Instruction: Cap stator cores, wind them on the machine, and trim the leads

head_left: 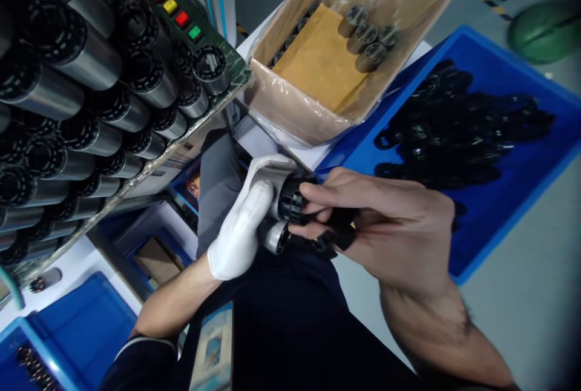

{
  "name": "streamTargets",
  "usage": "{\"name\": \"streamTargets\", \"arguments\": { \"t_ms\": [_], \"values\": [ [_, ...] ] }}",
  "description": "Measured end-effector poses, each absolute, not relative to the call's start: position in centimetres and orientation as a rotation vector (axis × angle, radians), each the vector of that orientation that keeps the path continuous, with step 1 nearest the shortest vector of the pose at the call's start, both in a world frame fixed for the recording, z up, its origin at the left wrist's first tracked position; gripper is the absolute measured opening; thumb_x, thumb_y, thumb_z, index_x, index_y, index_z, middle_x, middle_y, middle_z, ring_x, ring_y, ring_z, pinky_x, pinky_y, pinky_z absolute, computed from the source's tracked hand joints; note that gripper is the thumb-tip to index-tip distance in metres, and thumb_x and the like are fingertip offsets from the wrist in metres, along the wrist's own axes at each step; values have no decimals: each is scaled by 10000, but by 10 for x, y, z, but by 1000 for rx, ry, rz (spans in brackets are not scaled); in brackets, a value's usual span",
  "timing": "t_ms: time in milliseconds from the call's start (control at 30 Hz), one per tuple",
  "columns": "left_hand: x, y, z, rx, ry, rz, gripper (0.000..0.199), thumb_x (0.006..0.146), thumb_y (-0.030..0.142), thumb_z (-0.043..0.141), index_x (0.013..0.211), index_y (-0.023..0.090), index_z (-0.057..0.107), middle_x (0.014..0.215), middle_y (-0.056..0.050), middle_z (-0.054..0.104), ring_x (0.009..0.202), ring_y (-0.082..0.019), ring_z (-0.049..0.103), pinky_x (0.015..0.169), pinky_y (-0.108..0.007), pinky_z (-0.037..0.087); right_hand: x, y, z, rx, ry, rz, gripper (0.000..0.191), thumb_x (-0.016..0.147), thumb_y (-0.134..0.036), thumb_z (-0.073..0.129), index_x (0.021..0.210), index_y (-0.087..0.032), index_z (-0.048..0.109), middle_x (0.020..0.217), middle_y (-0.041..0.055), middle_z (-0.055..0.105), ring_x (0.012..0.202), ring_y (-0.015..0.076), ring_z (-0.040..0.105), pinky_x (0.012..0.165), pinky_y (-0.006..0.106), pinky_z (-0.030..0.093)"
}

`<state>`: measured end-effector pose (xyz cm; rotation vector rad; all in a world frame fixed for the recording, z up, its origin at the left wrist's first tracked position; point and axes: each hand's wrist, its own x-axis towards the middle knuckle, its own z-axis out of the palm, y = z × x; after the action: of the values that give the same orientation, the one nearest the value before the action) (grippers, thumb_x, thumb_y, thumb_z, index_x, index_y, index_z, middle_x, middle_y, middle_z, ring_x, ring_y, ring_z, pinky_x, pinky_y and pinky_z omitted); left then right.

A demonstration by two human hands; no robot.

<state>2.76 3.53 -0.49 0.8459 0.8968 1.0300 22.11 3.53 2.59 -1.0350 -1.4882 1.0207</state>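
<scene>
My left hand point(247, 221), in a white glove, is wrapped round a silver metal cylinder point(279, 182). Beneath it a second cylinder point(273, 237) shows beside the glove, also within that hand. A black slotted plastic ring point(291, 198) sits at the right end of the upper cylinder. My bare right hand point(394, 215) pinches this ring between thumb and fingers. More black plastic pieces point(338, 236) are tucked in the curled fingers of the right hand, partly hidden.
Upper left, a machine table point(236, 76) bears many cylinders with black ends, near coloured push buttons point(181, 19). A plastic-lined carton point(290, 97) holds cylinders and brown cardboard. Right of it, a blue bin point(494, 227) holds black rings point(454, 131). Blue trays point(91, 324) stand lower left.
</scene>
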Motion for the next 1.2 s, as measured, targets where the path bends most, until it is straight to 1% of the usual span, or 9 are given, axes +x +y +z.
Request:
{"name": "streamTargets", "arguments": {
  "t_ms": [333,467,533,667,733,833,967,1067,1200],
  "values": [
    [20,27,-6,862,931,959,538,1142,759,570,1426,337,744,1362,-62,745,1351,-323,723,1262,-465,576,220,35,18,-1020,-1443,1154,637,841,-151,1058,1327,-523,880,904,-45,885,645,253,791,529,434,670],
    [19,30,-5,954,913,976,518,1154,735,565,1386,306,741,1338,-76,739,1290,-304,731,1195,-447,602,219,34,13,-1043,-1443,1186,598,852,-160,1056,1322,-488,887,965,-34,898,655,235,786,579,422,709],
    [21,33,-4,968,896,972,518,1117,750,644,1365,303,725,1287,-67,742,1226,-283,741,1130,-428,623,217,33,12,-1040,-1406,1221,577,855,-166,1056,1314,-471,888,989,-39,898,685,229,794,615,408,718],
    [28,39,-10,794,930,1000,649,854,709,979,1237,284,670,1148,-36,757,1030,-261,771,948,-405,663,217,33,17,-1100,-1531,1074,391,950,-261,999,1278,-447,896,1050,-23,880,764,231,782,656,404,672],
    [32,41,-18,642,951,1012,631,844,666,974,1207,280,632,1017,-9,745,810,-210,735,755,-362,637,224,34,20,-1233,-1638,977,270,1059,-311,879,1304,-426,887,1127,11,869,845,244,799,724,410,675],
    [34,42,-28,421,924,1022,562,886,611,902,1228,285,598,871,27,698,598,-139,616,550,-272,484,241,37,18,-1393,-1808,950,289,1111,-247,737,1342,-372,856,1060,1,857,836,210,810,757,349,654],
    [38,42,-33,306,1005,1077,586,838,565,966,1234,292,630,861,33,713,582,-111,600,532,-224,433,256,38,11,-1331,-1883,1119,314,1013,-176,805,1291,-316,847,1026,-35,850,623,101,680,610,238,579],
    [44,42,-27,263,1100,1112,591,845,645,982,1206,275,695,904,9,768,609,-120,665,551,-222,488,252,33,13,-1303,-1741,1274,311,1015,-195,848,1312,-286,839,1073,-8,842,725,119,730,629,221,623],
    [52,44,-9,202,1195,1172,605,961,810,807,1066,217,761,934,-70,820,784,-225,807,690,-303,650,232,21,16,-1210,-1596,1235,299,1048,-161,855,1281,-346,868,1120,-6,876,819,165,795,685,290,674]
  ]
}}
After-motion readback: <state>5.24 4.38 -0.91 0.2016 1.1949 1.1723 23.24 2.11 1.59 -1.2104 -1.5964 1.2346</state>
